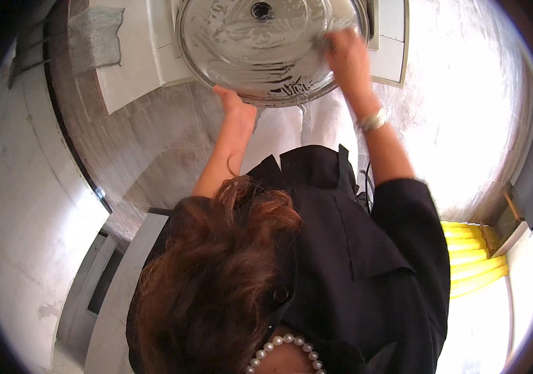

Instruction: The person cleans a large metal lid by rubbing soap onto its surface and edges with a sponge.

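Note:
A large round, shiny lid with a dark knob lies before me, its surface streaked with whitish suds. My left hand grips the lid's near left rim, the thumb on top and the other fingers hidden beneath. On the right part of the lid, my right hand is closed around a dark grey scouring pad, blurred by motion. The pad touches the soapy surface. A bracelet circles my right wrist.
A grey mesh cloth hangs over the light counter at the left. A metal-edged counter stands right of the lid. Grey floor tiles show below. Yellow folded fabric is at the far right.

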`<action>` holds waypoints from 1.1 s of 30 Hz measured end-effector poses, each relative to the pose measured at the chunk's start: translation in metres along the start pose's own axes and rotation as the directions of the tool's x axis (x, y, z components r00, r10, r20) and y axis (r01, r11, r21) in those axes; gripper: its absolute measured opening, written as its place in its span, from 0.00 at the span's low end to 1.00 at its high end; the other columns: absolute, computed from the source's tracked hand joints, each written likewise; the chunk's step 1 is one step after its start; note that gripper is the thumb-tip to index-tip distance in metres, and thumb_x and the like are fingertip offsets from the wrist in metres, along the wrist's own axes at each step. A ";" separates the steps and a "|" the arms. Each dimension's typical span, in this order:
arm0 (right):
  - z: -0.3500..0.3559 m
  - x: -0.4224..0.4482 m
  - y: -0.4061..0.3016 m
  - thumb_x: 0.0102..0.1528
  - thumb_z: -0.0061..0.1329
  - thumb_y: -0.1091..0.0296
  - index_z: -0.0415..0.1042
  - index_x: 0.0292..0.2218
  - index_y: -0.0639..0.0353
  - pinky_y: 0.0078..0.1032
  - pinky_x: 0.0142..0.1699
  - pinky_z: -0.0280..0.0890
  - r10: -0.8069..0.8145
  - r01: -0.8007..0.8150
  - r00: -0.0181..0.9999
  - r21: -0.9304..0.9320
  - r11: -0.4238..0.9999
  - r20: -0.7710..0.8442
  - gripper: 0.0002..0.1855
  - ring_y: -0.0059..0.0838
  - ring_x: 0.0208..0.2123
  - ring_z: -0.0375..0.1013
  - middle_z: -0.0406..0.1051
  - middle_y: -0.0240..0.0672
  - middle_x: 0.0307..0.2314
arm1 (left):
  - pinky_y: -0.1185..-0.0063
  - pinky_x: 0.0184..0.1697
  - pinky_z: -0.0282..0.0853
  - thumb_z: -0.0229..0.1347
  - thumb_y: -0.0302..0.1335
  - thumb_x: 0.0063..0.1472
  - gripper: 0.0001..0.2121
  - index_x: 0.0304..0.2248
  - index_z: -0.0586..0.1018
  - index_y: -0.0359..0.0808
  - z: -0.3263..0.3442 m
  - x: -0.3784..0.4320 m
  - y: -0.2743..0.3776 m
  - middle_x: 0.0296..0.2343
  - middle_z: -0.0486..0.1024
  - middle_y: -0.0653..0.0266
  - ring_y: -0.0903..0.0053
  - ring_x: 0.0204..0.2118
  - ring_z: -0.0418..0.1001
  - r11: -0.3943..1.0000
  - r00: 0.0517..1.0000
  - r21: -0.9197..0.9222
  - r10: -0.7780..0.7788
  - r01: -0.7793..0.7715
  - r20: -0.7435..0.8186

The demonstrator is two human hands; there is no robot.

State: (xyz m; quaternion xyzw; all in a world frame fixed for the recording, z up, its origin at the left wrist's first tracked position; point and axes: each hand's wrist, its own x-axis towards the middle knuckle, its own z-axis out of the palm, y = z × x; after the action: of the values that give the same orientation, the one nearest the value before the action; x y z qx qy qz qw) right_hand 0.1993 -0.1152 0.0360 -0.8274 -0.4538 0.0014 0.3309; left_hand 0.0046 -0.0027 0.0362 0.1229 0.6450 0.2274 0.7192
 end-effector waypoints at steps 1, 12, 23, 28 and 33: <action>-0.004 0.021 0.022 0.43 0.49 0.73 0.70 0.31 0.57 0.35 0.36 0.63 0.118 -0.117 0.992 -0.036 0.993 0.042 0.09 0.44 0.32 0.67 0.66 0.41 0.27 | 0.68 0.59 0.44 0.25 0.54 0.60 0.30 0.57 0.50 0.45 -0.002 -0.001 -0.003 0.56 0.47 0.69 0.70 0.59 0.46 1.000 1.000 0.023 0.012 -0.012 -0.001; 0.010 0.001 0.001 0.42 0.45 0.77 0.69 0.31 0.59 0.35 0.36 0.63 -0.009 0.009 1.000 0.067 0.998 -0.010 0.10 0.42 0.30 0.66 0.65 0.40 0.25 | 0.66 0.58 0.45 0.24 0.52 0.61 0.30 0.56 0.50 0.43 -0.001 0.006 0.004 0.57 0.45 0.66 0.69 0.59 0.44 0.999 0.998 0.013 0.042 -0.043 0.056; 0.010 -0.029 -0.070 0.45 0.41 0.76 0.66 0.28 0.60 0.33 0.35 0.60 -0.144 0.114 0.970 0.157 0.981 0.196 0.05 0.40 0.31 0.64 0.62 0.42 0.27 | 0.66 0.58 0.46 0.28 0.53 0.61 0.30 0.57 0.50 0.44 -0.015 0.012 -0.001 0.56 0.48 0.67 0.69 0.57 0.49 0.997 0.999 -0.071 0.030 -0.027 0.037; 0.019 0.061 0.013 0.44 0.44 0.73 0.68 0.27 0.60 0.34 0.30 0.61 -0.021 0.035 0.991 -0.105 0.994 0.130 0.05 0.42 0.27 0.66 0.64 0.43 0.24 | 0.65 0.57 0.49 0.30 0.51 0.61 0.30 0.55 0.53 0.39 0.004 0.015 -0.001 0.55 0.51 0.65 0.67 0.56 0.51 1.000 0.979 -0.003 0.027 -0.028 -0.203; 0.034 0.001 -0.054 0.44 0.41 0.76 0.64 0.25 0.60 0.33 0.30 0.60 -0.163 0.159 0.985 0.058 0.986 0.057 0.02 0.39 0.26 0.64 0.61 0.42 0.24 | 0.68 0.56 0.52 0.33 0.49 0.61 0.30 0.54 0.54 0.35 0.004 0.007 0.001 0.54 0.53 0.64 0.67 0.55 0.53 0.994 0.994 -0.090 0.048 -0.057 -0.098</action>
State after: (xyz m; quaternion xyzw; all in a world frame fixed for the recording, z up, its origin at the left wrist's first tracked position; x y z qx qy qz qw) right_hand 0.1497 -0.0759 0.0395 -0.7785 -0.5290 0.0124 0.3376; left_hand 0.0091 0.0019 0.0311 0.0953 0.6639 0.2818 0.6861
